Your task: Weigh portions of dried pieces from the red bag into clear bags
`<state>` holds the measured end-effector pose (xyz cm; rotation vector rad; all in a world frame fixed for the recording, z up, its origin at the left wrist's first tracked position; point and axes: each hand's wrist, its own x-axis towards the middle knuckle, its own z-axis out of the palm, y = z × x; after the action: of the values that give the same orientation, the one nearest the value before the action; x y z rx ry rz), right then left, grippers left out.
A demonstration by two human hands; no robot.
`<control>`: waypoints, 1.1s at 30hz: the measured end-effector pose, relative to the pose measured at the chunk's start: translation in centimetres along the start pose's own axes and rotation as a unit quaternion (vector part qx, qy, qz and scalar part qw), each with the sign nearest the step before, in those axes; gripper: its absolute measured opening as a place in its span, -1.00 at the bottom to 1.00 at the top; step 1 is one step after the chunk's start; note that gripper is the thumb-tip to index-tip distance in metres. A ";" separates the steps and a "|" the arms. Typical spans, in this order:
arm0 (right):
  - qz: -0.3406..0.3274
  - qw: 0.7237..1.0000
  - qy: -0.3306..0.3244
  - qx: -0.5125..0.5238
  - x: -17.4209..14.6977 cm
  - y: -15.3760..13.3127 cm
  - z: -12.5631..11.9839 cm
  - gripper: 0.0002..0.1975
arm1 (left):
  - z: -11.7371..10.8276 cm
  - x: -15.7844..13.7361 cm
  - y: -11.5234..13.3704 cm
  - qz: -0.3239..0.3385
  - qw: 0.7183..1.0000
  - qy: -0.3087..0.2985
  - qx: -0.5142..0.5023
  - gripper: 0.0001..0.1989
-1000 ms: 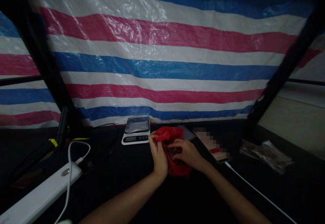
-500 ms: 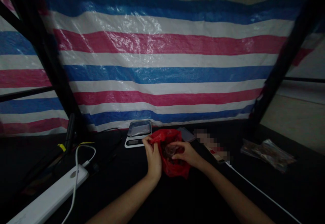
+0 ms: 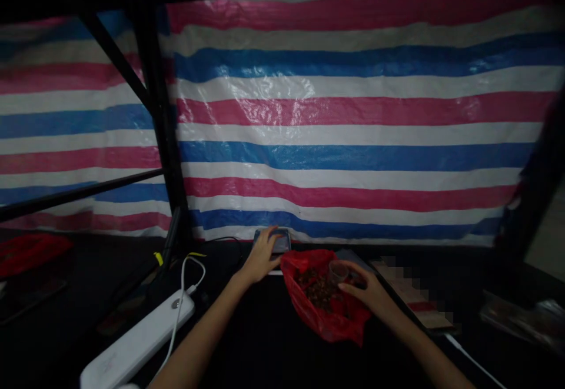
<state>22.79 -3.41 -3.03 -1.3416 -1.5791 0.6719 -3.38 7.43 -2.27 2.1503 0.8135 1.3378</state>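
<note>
Left hand (image 3: 259, 261) moved to scale (image 3: 282, 240); cup (image 3: 338, 272) at brown bits (image 3: 320, 290) in red bag (image 3: 329, 328).

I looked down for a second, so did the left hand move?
Yes, left and forward. Judged against the white scale, the left hand was by its front right corner; now it reaches over the scale's top.

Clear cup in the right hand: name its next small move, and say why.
Probably dip the clear cup a little deeper into the brown pieces: the right hand holds it inside the open red bag, with the pieces exposed beside it. Whether the cup already contains any is too dim to tell, so this is only a likely move.
</note>
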 end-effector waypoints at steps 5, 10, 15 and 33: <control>0.006 1.000 -0.005 0.003 0.2 0.5 0.1 -0.53 | -0.2 3.4 -3.2 -0.013 0.997 -0.062 0.036 -0.48; -0.011 1.000 0.003 0.019 0.2 0.4 0.1 -0.55 | -0.2 3.9 -3.2 -0.061 0.997 -0.057 -0.009 -0.69; -0.019 0.999 -0.002 0.026 -0.1 -0.7 0.1 -0.56 | -1.3 3.1 -1.0 -0.083 0.995 -0.048 -0.041 -0.63; -0.175 0.947 -0.062 -0.261 5.9 -11.3 1.8 -0.60 | -0.5 0.9 4.9 -0.074 0.946 -0.172 -0.265 -0.54</control>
<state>16.32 -0.36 7.63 -1.3476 -2.1296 0.1178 -2.38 4.59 1.76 1.7767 0.4041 0.9302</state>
